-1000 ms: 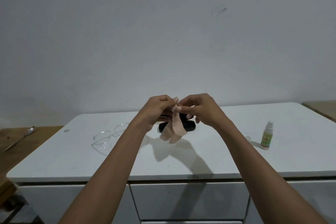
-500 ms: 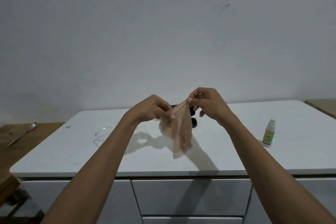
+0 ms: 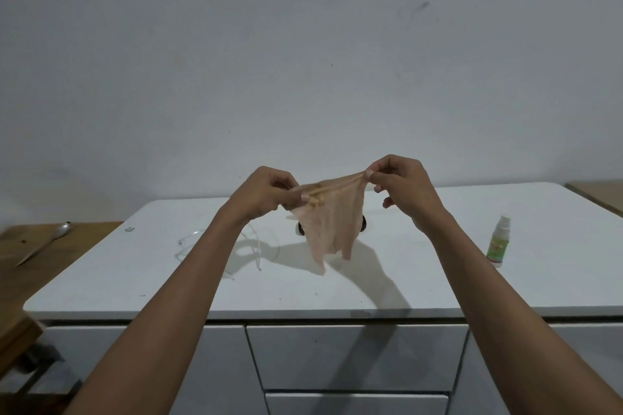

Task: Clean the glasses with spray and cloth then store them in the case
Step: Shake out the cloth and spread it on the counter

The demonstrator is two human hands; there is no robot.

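Pinching opposite top corners, the left hand and right hand stretch the peach cloth taut above the middle of the white worktop, its body hanging down. The clear glasses lie below and left of the cloth, nearer the left hand, long axis roughly along the front edge. The spray bottle stands upright well to the right, the black case mostly hidden behind the cloth; bare surface surrounds them.
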